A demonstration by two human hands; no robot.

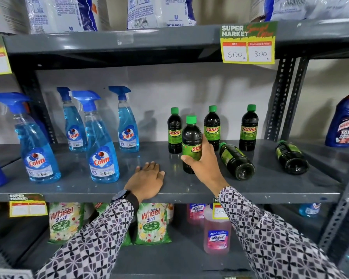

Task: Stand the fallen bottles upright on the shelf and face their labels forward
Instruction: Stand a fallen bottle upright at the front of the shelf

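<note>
Sunny bottles, dark with green caps, fill the right half of the grey shelf (189, 190), and the blue Colin spray bottles (101, 150) keep to the left half, all standing, their pale blue liquid near the shoulders. Next along, the left hand (149, 179) lies flat on the shelf board, palm down and fingers spread, holding nothing. Just right of it the right hand (203, 161) is wrapped around the held bottle (190, 137), thumb in front and fingers behind; it stands upright, base on or just above the board, and its label is turned off to the right, only partly showing. Behind it three standing bottles (212, 127) face forward. Right again lie the near fallen bottle (236, 161) and, well apart, the far fallen bottle (291, 157). Each points its cap toward the back wall and its base at the front edge, so the long axis runs front to back, slightly angled. The right hand is clearly the closer one; the near bottle lies just beside its wrist. Both look full of dark liquid, caps on.
</note>
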